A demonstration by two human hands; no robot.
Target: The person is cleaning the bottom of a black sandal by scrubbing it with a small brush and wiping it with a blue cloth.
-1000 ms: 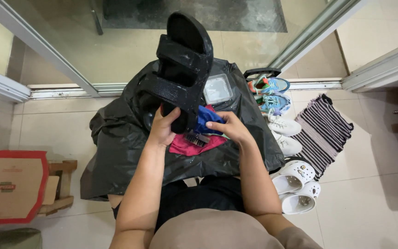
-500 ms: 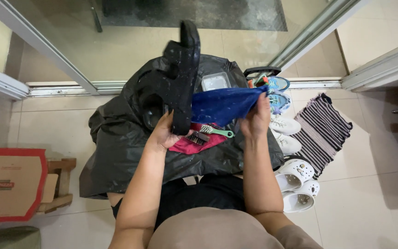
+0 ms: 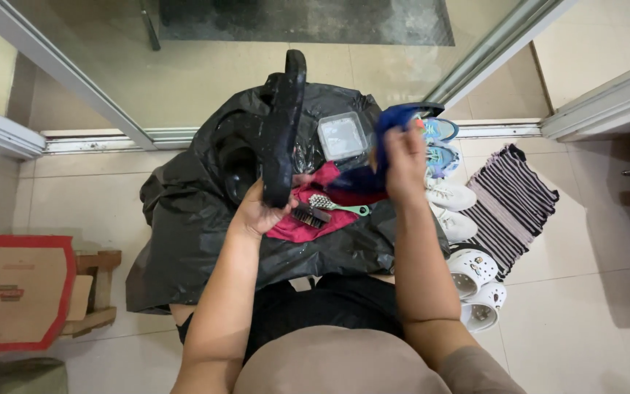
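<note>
Left hand (image 3: 260, 211) grips a black sandal (image 3: 284, 124) upright at 12 o'clock; right hand (image 3: 405, 157) pinches a blue cloth (image 3: 373, 171) at 1 — cloth clear of sandal, brush (image 3: 326, 208) lying unused.

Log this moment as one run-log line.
left hand: holds black strapped sandal upright | right hand: lifts blue cloth | underneath: black plastic sheet
</note>
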